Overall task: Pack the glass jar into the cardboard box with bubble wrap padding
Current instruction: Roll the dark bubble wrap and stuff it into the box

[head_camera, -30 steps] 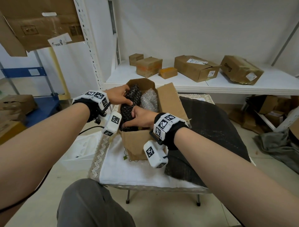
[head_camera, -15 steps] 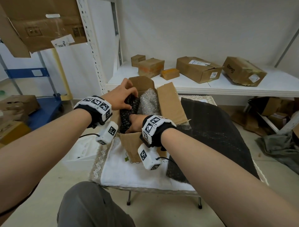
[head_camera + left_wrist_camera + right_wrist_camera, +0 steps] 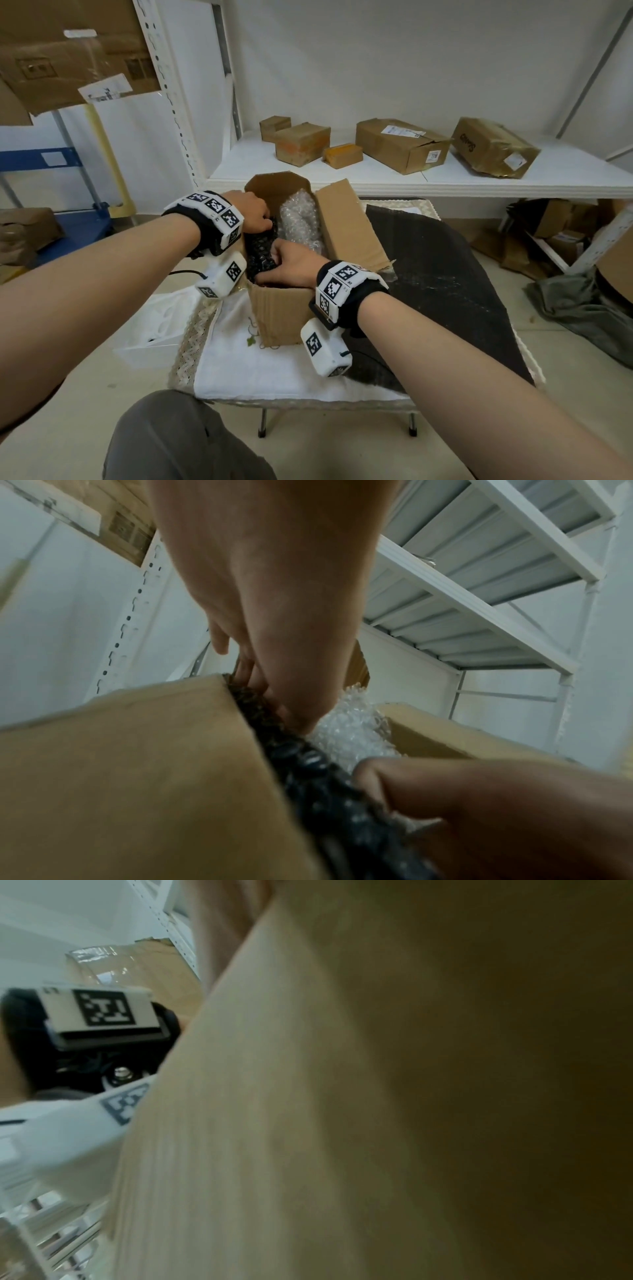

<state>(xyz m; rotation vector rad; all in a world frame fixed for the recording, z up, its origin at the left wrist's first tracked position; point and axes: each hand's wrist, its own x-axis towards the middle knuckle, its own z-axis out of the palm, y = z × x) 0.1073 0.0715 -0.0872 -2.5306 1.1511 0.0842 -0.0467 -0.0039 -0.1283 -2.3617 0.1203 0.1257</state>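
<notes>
An open cardboard box [image 3: 284,308] stands on the white cloth of a small table. A black bubble wrap bundle [image 3: 260,250] lies in its left half, beside a clear bubble wrap bundle [image 3: 298,219] on the right. No bare glass of the jar shows. My left hand [image 3: 253,216] curls down onto the far end of the black bundle [image 3: 308,764], fingers [image 3: 274,688] wedged between it and the box wall [image 3: 137,764], thumb standing apart. My right hand [image 3: 287,263] grips the near end, fingers [image 3: 428,791] curled over it. The right wrist view shows mostly the cardboard wall [image 3: 342,1096].
A black bubble wrap sheet [image 3: 438,274] covers the table's right side. Behind the box runs a white shelf [image 3: 445,181] with several cardboard boxes. A white plastic tub [image 3: 154,329] sits on the floor at left, more cartons at right. My knee [image 3: 178,442] is below.
The black bundle has sunk from above the rim down into the box's left half. Both hands went down with it, the left one now curled onto its far end.
</notes>
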